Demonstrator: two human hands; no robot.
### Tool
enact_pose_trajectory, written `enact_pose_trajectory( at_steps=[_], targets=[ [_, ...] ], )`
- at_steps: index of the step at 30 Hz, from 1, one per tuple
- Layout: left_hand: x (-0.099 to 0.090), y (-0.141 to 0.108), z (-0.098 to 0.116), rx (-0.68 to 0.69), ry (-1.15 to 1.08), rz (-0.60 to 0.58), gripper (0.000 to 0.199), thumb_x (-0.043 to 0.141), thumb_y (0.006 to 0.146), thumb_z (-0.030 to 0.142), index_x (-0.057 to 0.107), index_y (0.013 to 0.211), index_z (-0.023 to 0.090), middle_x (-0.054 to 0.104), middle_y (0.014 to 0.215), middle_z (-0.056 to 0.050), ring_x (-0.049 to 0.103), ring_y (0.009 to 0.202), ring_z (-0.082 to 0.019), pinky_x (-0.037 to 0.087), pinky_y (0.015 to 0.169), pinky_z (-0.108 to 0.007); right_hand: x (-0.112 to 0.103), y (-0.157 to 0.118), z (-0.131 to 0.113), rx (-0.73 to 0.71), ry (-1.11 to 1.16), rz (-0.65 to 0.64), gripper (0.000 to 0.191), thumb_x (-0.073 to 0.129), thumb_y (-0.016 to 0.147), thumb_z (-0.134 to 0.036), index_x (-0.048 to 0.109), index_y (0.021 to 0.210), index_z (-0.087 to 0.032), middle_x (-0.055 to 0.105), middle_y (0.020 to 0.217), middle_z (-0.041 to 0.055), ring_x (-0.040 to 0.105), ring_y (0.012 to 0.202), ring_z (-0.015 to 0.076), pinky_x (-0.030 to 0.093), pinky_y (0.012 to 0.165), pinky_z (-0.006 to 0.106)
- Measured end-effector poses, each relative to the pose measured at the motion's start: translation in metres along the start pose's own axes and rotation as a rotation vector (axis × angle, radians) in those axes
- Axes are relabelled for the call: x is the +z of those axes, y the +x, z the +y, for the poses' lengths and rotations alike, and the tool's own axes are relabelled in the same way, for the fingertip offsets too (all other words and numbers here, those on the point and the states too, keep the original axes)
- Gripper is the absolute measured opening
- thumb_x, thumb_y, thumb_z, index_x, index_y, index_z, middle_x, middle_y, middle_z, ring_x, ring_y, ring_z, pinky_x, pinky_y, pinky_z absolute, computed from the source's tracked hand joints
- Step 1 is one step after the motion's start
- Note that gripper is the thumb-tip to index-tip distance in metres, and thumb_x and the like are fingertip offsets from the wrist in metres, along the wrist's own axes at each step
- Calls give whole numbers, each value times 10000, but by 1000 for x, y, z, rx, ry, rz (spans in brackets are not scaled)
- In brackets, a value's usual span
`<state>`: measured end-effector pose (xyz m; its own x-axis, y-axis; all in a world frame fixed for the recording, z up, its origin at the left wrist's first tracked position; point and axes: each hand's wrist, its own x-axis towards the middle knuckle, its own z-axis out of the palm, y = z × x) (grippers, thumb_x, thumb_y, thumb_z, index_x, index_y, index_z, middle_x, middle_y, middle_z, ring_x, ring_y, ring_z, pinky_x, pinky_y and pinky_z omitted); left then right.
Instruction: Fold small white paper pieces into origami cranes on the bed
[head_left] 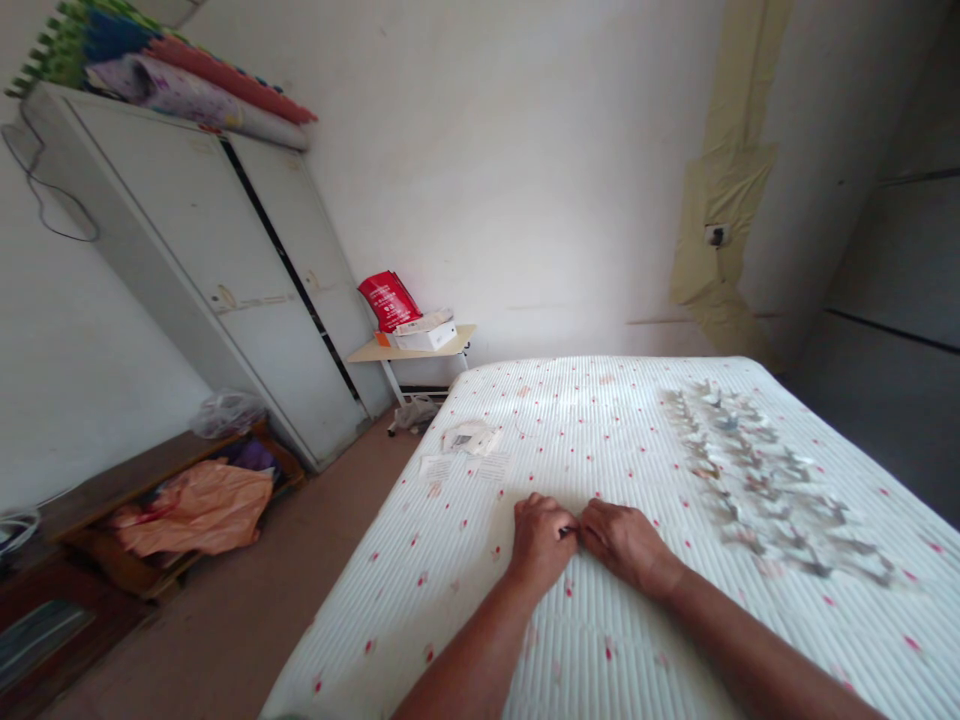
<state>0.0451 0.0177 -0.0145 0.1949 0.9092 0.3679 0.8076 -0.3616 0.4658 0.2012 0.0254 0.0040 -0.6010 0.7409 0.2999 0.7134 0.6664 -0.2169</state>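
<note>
My left hand [541, 540] and my right hand [622, 545] meet on a white quilted mattress [480, 570] dotted with small red flowers. Their fingertips pinch a small pale piece of paper [576, 530], mostly hidden by my fingers. To the right, several rows of small folded paper figures [757, 470] lie spread across the mattress. Loose paper scraps [471, 438] lie further ahead and to the left, beyond my hands' reach of touch.
A tan floor runs along the mattress's left edge. Beyond it stand a white wardrobe [225, 270], a low wooden frame holding an orange plastic bag [195, 510], and a small table [409, 350] with a red packet and white box.
</note>
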Motion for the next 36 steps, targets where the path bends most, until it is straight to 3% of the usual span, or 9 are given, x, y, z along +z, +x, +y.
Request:
enact_pose_trajectory(
  at_steps=[4,9,17,23,30,33,36],
  targets=[
    [-3,-1,2,2,-41,2,90,635,647,154,666,647,239,606,662,19,503,769,-152,318,731,-294,-12,-4,8,99,167,-44,111,504,775,-261,562,733,-176,568,723,6,515,600,106,331,537,203],
    [-4,-1,3,-12,-64,12,70,659,628,177,670,661,238,626,685,22,515,780,-151,330,765,-299,-18,-4,17,100,260,-63,134,454,703,-113,529,607,-168,542,657,0,481,587,100,319,539,198],
    [-9,-1,6,-24,-123,16,147,632,603,141,677,714,225,643,714,9,529,786,-169,357,788,-318,-24,-2,18,119,378,-38,169,407,672,-80,508,568,-167,507,617,-9,461,585,105,335,560,204],
    [-18,-6,-3,-44,-273,159,391,473,590,11,640,884,207,608,796,-5,529,845,-162,388,824,-315,-24,-1,22,196,480,-25,139,416,668,-116,500,571,-172,501,616,-14,459,585,112,338,554,216],
    [-29,-16,-30,-202,-409,308,289,443,604,19,627,764,173,598,767,-11,554,799,-152,428,784,-301,-18,-2,27,236,542,67,121,447,707,-193,546,638,-178,542,652,2,495,603,128,374,562,234],
    [-30,-18,-34,-214,-401,329,242,444,616,32,622,699,172,607,740,-7,558,787,-150,432,776,-300,-32,4,19,232,575,110,123,468,746,-247,567,710,-184,572,700,14,510,601,124,403,565,235],
    [-30,-17,-33,-220,-393,332,237,445,619,28,624,681,172,611,728,-6,559,780,-146,433,775,-299,-66,2,6,164,621,106,154,489,777,-312,576,744,-189,582,708,20,519,599,126,419,554,237]
  ],
)
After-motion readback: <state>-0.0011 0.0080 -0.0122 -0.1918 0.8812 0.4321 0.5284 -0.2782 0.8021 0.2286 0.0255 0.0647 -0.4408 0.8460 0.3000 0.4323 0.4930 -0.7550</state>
